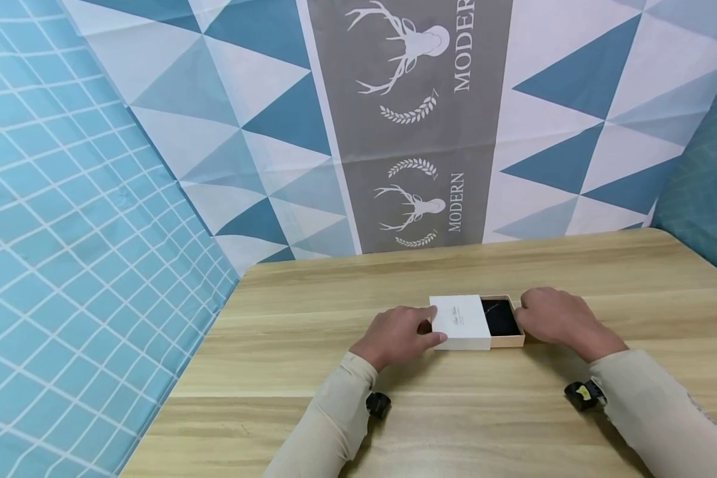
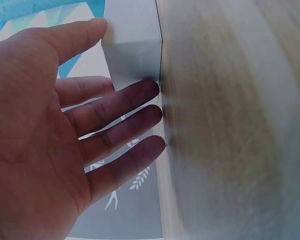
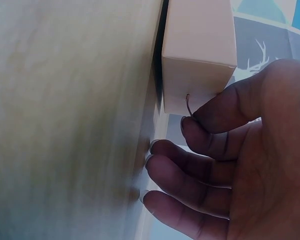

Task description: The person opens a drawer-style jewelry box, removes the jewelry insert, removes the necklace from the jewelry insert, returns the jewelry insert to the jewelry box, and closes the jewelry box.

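Note:
A small white cardboard box sleeve with fine printed writing lies flat on the table. Out of its right end sticks a tan drawer, partly slid out, with a black cushion in it. A thin silvery strand, perhaps a chain, lies on the cushion. My left hand holds the sleeve's left end between thumb and index finger, the other fingers extended. At the drawer's right end, my right hand pinches a thin pull cord between thumb and index finger. The cord comes from a small hole in the drawer's end.
The box stands on a light wood-grain table. Behind the table hangs a cloth with triangles and deer heads. A blue gridded cloth borders the left side, and a darker teal one the right. Both wrists carry small black devices.

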Action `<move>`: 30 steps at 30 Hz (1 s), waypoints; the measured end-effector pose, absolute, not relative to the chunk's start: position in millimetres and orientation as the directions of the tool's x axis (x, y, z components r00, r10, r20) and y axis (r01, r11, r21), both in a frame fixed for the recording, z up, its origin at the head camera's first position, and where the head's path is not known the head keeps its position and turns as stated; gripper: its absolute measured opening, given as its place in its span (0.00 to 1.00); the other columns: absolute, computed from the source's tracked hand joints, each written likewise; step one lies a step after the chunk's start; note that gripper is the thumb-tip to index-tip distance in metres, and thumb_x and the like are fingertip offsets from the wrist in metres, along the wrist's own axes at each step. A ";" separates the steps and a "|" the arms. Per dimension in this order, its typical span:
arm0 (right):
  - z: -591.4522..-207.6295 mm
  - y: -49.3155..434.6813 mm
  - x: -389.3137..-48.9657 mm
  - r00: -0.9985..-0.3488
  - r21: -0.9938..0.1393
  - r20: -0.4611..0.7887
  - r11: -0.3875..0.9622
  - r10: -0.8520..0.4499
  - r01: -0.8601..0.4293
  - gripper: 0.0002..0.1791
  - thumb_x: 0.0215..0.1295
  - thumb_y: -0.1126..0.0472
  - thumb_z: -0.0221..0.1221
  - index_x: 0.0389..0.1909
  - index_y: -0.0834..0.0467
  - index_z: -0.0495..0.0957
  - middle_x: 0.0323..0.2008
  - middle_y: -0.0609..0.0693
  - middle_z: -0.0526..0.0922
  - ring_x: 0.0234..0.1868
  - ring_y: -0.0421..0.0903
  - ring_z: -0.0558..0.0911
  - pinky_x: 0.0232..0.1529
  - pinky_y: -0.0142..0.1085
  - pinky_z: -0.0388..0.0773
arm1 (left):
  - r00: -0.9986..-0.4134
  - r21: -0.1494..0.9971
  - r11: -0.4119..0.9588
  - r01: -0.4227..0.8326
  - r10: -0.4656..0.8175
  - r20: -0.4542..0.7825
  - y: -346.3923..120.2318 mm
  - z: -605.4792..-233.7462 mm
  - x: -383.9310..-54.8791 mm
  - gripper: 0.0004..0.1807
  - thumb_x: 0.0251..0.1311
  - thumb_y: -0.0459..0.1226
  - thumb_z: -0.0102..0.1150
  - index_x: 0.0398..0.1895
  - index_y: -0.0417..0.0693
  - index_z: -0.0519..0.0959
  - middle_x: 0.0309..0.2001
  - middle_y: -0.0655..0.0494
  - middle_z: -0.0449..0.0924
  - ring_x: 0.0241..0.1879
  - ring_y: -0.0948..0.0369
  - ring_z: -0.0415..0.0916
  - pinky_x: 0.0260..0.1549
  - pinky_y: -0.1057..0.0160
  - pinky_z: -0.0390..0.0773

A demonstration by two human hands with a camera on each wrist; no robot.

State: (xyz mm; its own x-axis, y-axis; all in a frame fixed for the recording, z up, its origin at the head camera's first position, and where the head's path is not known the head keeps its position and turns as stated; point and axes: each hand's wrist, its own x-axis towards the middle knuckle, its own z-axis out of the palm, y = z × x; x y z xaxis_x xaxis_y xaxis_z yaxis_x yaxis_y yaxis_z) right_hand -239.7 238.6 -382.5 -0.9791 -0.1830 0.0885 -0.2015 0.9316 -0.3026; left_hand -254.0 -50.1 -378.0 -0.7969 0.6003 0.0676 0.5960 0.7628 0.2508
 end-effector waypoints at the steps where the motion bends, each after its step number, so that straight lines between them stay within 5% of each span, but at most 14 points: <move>1: -381.7 238.9 -240.2 -0.979 -0.302 0.089 0.932 -0.182 -0.201 0.18 0.63 0.62 0.48 0.12 0.52 0.65 0.15 0.47 0.64 0.16 0.44 0.64 0.18 0.37 0.59 | -0.795 0.252 0.761 0.598 0.602 0.068 -49.8 -377.5 -254.6 0.19 0.68 0.55 0.58 0.52 0.55 0.79 0.29 0.61 0.74 0.31 0.64 0.70 0.29 0.64 0.68; 3: -380.6 239.5 -241.0 -0.980 -0.303 0.084 0.932 -0.182 -0.199 0.18 0.63 0.62 0.48 0.13 0.52 0.65 0.15 0.47 0.64 0.17 0.44 0.64 0.18 0.37 0.59 | -0.793 0.249 0.759 0.602 0.606 0.069 -49.4 -376.1 -255.2 0.17 0.68 0.55 0.58 0.47 0.55 0.78 0.25 0.61 0.70 0.30 0.63 0.70 0.28 0.64 0.67; 16: -380.6 240.7 -240.2 -0.981 -0.299 0.069 0.935 -0.179 -0.192 0.18 0.65 0.61 0.47 0.14 0.52 0.66 0.17 0.48 0.65 0.18 0.45 0.66 0.20 0.38 0.61 | -0.805 0.253 0.772 0.583 0.591 0.053 -49.1 -375.9 -253.6 0.27 0.68 0.56 0.58 0.65 0.56 0.77 0.42 0.60 0.81 0.35 0.64 0.72 0.35 0.63 0.72; 30: -379.7 246.5 -242.5 -0.983 -0.308 0.029 0.934 -0.179 -0.179 0.18 0.67 0.59 0.46 0.15 0.52 0.68 0.18 0.49 0.67 0.19 0.46 0.68 0.20 0.39 0.63 | -0.786 0.259 0.749 0.610 0.614 0.077 -49.3 -377.3 -255.2 0.14 0.68 0.54 0.59 0.41 0.55 0.77 0.25 0.63 0.71 0.28 0.64 0.69 0.26 0.65 0.66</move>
State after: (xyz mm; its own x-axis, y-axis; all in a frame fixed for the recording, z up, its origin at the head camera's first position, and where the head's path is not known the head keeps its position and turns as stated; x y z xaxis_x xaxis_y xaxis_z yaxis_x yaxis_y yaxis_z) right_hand -242.5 246.5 -379.7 -0.9834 -0.1788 0.0295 -0.1791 0.9345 -0.3077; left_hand -255.2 -49.3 -377.3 -0.7856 0.6139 0.0769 0.6103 0.7485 0.2592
